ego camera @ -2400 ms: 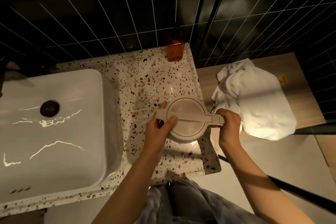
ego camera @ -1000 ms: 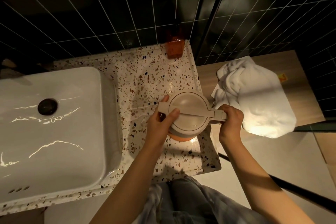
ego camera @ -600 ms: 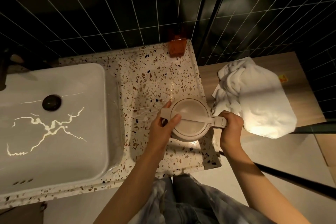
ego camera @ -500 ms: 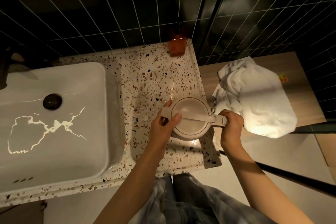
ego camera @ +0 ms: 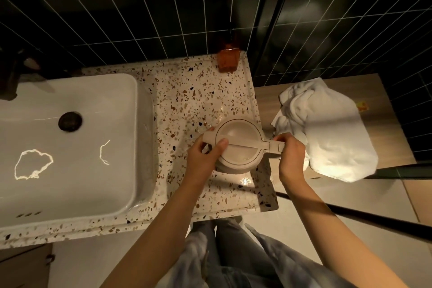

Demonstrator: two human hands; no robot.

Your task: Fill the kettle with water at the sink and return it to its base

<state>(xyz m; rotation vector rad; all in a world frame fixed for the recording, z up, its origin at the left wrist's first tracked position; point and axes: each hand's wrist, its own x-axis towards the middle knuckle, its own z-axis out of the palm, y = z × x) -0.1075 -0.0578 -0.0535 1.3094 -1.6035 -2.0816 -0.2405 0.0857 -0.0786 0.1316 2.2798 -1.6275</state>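
Note:
A beige kettle (ego camera: 239, 145) with its lid closed stands upright on the speckled terrazzo counter (ego camera: 198, 100), seen from above. My left hand (ego camera: 205, 156) grips its spout side, thumb lying on the lid. My right hand (ego camera: 292, 154) holds the handle end on the right. The kettle's base is hidden beneath it, if it is there. The white rectangular sink (ego camera: 70, 147) lies to the left, with a dark drain (ego camera: 69, 121) and light reflections on its bottom.
An orange-brown bottle (ego camera: 228, 59) stands at the counter's back corner against dark tiles. A crumpled white towel (ego camera: 325, 128) lies on a lower wooden shelf (ego camera: 264, 98) right of the counter. A dark faucet (ego camera: 10, 75) sits at the far left. A black bar (ego camera: 350, 213) crosses below right.
The kettle was lifted slightly, showing an orange glow beneath, and now sits lower on the counter. Both hands kept their grip. The light reflections in the sink changed shape.

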